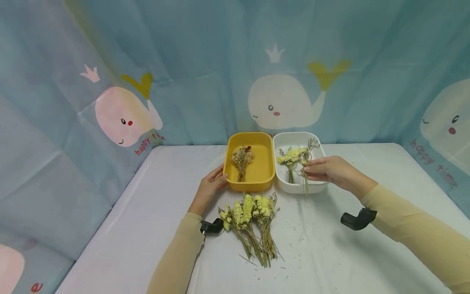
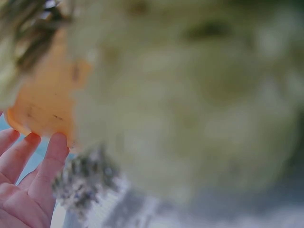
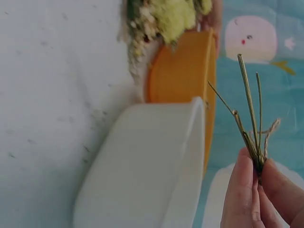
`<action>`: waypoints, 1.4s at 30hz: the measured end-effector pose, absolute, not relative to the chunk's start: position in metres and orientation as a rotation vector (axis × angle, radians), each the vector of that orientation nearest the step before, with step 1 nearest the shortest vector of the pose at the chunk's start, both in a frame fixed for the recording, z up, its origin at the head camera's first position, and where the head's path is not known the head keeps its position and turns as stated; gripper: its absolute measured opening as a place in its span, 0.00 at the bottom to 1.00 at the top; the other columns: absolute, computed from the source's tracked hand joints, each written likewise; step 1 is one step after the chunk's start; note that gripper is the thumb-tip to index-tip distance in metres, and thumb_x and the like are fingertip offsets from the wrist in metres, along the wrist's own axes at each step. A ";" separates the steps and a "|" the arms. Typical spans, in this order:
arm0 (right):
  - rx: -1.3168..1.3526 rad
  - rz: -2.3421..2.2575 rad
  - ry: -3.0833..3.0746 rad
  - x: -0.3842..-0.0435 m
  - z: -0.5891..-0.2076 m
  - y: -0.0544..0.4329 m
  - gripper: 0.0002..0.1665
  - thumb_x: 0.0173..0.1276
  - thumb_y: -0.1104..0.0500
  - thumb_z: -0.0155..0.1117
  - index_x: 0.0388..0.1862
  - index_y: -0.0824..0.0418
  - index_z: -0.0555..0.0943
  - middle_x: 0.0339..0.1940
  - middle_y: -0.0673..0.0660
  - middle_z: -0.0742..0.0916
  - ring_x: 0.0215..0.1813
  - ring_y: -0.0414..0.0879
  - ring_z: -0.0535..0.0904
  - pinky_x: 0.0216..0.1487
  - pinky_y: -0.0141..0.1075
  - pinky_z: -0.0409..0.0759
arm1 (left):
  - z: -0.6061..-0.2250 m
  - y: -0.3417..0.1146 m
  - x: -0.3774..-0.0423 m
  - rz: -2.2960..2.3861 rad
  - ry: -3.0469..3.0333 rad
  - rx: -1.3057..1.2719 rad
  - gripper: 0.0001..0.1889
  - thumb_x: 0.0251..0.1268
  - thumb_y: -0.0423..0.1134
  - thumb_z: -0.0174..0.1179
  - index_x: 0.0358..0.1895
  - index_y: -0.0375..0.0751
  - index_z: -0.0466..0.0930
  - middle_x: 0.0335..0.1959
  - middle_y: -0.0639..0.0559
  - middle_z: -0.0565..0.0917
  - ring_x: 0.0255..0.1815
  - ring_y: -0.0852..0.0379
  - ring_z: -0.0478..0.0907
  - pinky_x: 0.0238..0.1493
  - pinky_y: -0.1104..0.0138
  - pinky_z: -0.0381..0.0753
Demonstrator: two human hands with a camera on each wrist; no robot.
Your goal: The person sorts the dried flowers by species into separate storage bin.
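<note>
My right hand [image 1: 332,170] pinches a small bunch of dried flowers [image 1: 306,158] by its stems over the white bin [image 1: 293,188]. The right wrist view shows the cut stems [image 3: 247,109] and a bit of twine sticking out past the fingertips. Inside the white bin lies another dried bunch with yellow heads [image 1: 291,157]. My left hand [image 1: 210,188] rests against the left wall of the yellow bin [image 1: 262,163], fingers extended. That bin contains a brownish dried bunch [image 1: 241,161]. In the left wrist view, blurred flowers hide much of the bin.
Several bunches of yellow dried flowers [image 1: 253,224] lie on the white tabletop [image 1: 165,228], in front of the bins, close to my left forearm. Bits of stem are scattered around them. A blue curtain [image 1: 205,94] with whale prints stands behind the bins.
</note>
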State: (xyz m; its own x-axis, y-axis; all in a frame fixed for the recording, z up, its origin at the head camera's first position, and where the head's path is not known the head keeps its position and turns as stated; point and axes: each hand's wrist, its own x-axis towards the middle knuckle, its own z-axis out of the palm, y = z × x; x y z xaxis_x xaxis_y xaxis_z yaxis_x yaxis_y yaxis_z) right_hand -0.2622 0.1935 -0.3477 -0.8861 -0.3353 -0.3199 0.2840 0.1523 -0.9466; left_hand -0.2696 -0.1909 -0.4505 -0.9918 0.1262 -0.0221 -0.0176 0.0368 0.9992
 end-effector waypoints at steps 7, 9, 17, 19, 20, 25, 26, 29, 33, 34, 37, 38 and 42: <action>-0.041 -1.803 2.017 -0.285 -0.347 0.189 0.17 0.72 0.67 0.61 0.57 0.73 0.73 0.32 0.45 0.89 0.38 0.34 0.87 0.49 0.28 0.88 | -0.452 -0.190 -0.270 2.112 2.198 0.130 0.30 0.75 0.40 0.57 0.77 0.47 0.61 0.76 0.43 0.67 0.73 0.47 0.69 0.65 0.60 0.81; -0.020 -1.801 2.020 -0.291 -0.350 0.187 0.19 0.72 0.67 0.61 0.58 0.74 0.72 0.32 0.45 0.89 0.37 0.34 0.87 0.49 0.28 0.88 | -0.452 -0.190 -0.270 2.116 2.198 0.122 0.30 0.75 0.40 0.57 0.77 0.47 0.62 0.76 0.43 0.67 0.73 0.47 0.70 0.65 0.61 0.82; 0.092 -1.845 2.047 -0.310 -0.358 0.184 0.25 0.73 0.67 0.59 0.65 0.74 0.68 0.30 0.43 0.88 0.35 0.33 0.87 0.48 0.27 0.88 | -0.453 -0.190 -0.271 2.127 2.180 0.116 0.30 0.74 0.40 0.58 0.77 0.47 0.62 0.75 0.45 0.68 0.72 0.48 0.71 0.65 0.61 0.82; 0.112 -1.859 2.045 -0.315 -0.361 0.183 0.27 0.73 0.67 0.59 0.67 0.75 0.66 0.29 0.43 0.88 0.35 0.33 0.87 0.48 0.26 0.88 | -0.452 -0.191 -0.272 2.126 2.186 0.123 0.30 0.75 0.40 0.57 0.77 0.47 0.62 0.75 0.45 0.68 0.72 0.48 0.71 0.65 0.60 0.82; 0.118 -1.855 2.050 -0.318 -0.363 0.182 0.28 0.73 0.67 0.59 0.68 0.76 0.66 0.29 0.43 0.87 0.34 0.33 0.87 0.48 0.26 0.88 | -0.452 -0.192 -0.272 2.125 2.187 0.124 0.30 0.75 0.40 0.57 0.77 0.48 0.63 0.75 0.44 0.68 0.73 0.48 0.71 0.65 0.60 0.81; 0.166 -1.777 2.128 -0.328 -0.378 0.178 0.28 0.73 0.67 0.60 0.68 0.77 0.68 0.27 0.43 0.86 0.30 0.33 0.86 0.45 0.26 0.88 | -0.452 -0.193 -0.273 2.123 2.187 0.121 0.30 0.75 0.39 0.57 0.77 0.48 0.63 0.75 0.43 0.67 0.73 0.47 0.69 0.67 0.60 0.80; 0.171 -1.780 2.133 -0.329 -0.381 0.177 0.28 0.72 0.68 0.60 0.67 0.78 0.68 0.27 0.43 0.86 0.30 0.33 0.86 0.45 0.26 0.88 | -0.452 -0.193 -0.272 2.120 2.192 0.122 0.30 0.75 0.39 0.57 0.77 0.48 0.62 0.75 0.43 0.67 0.73 0.47 0.69 0.67 0.60 0.80; 0.181 -1.810 2.108 -0.330 -0.387 0.177 0.22 0.72 0.69 0.59 0.62 0.78 0.72 0.26 0.45 0.86 0.29 0.34 0.86 0.43 0.26 0.88 | -0.452 -0.193 -0.272 2.122 2.191 0.125 0.30 0.75 0.39 0.57 0.77 0.47 0.62 0.75 0.43 0.67 0.73 0.47 0.70 0.65 0.61 0.81; 0.195 -1.794 2.103 -0.329 -0.394 0.177 0.15 0.71 0.70 0.60 0.54 0.76 0.77 0.26 0.46 0.86 0.29 0.35 0.85 0.42 0.27 0.89 | -0.454 -0.192 -0.272 2.122 2.185 0.122 0.30 0.75 0.39 0.57 0.77 0.46 0.62 0.75 0.42 0.68 0.73 0.47 0.70 0.64 0.63 0.82; 0.196 -1.776 2.111 -0.328 -0.395 0.176 0.15 0.71 0.69 0.60 0.54 0.76 0.77 0.26 0.46 0.85 0.29 0.34 0.85 0.42 0.27 0.89 | -0.454 -0.191 -0.272 2.121 2.186 0.121 0.30 0.74 0.39 0.57 0.77 0.46 0.62 0.75 0.42 0.68 0.73 0.47 0.70 0.64 0.63 0.82; 0.206 -1.734 2.130 -0.328 -0.400 0.175 0.17 0.71 0.69 0.60 0.56 0.77 0.76 0.25 0.46 0.85 0.29 0.35 0.85 0.42 0.27 0.89 | -0.455 -0.191 -0.272 2.118 2.187 0.116 0.30 0.74 0.39 0.57 0.77 0.47 0.62 0.75 0.42 0.68 0.73 0.47 0.70 0.64 0.63 0.82; 0.211 -1.722 2.133 -0.328 -0.402 0.174 0.18 0.71 0.69 0.60 0.57 0.77 0.75 0.25 0.45 0.85 0.29 0.34 0.85 0.43 0.27 0.89 | -0.455 -0.191 -0.272 2.120 2.188 0.116 0.30 0.74 0.39 0.57 0.76 0.47 0.63 0.75 0.42 0.68 0.73 0.46 0.70 0.64 0.63 0.82; 0.246 -1.734 2.100 -0.327 -0.407 0.172 0.17 0.71 0.70 0.60 0.56 0.76 0.75 0.24 0.46 0.85 0.28 0.35 0.85 0.44 0.29 0.89 | -0.455 -0.191 -0.271 2.126 2.188 0.106 0.30 0.74 0.39 0.58 0.76 0.48 0.63 0.74 0.42 0.69 0.72 0.47 0.71 0.63 0.64 0.83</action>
